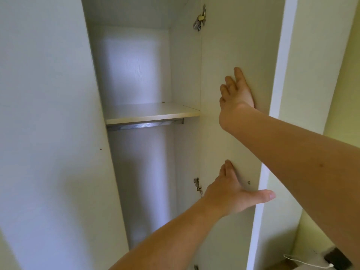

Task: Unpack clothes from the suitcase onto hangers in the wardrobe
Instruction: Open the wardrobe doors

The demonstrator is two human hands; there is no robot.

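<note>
A white wardrobe stands open in front of me, with a shelf (152, 113) at mid height and a metal hanging rail (144, 126) just beneath it. Nothing hangs on the rail and the space below looks bare. The right door (229, 45) is swung outward on two metal hinges (200, 18). My right hand (236, 92) lies flat on the door's inner face, fingers straight and pointing up. My left hand (233, 190) presses the same door lower down, thumb spread toward its outer edge. No suitcase, clothes or hangers are in view.
The wardrobe's left door (48, 123) fills the left side of the view. A pale green wall (341, 94) lies beyond the right door. A dark phone (339, 261) with a white cable lies at the bottom right.
</note>
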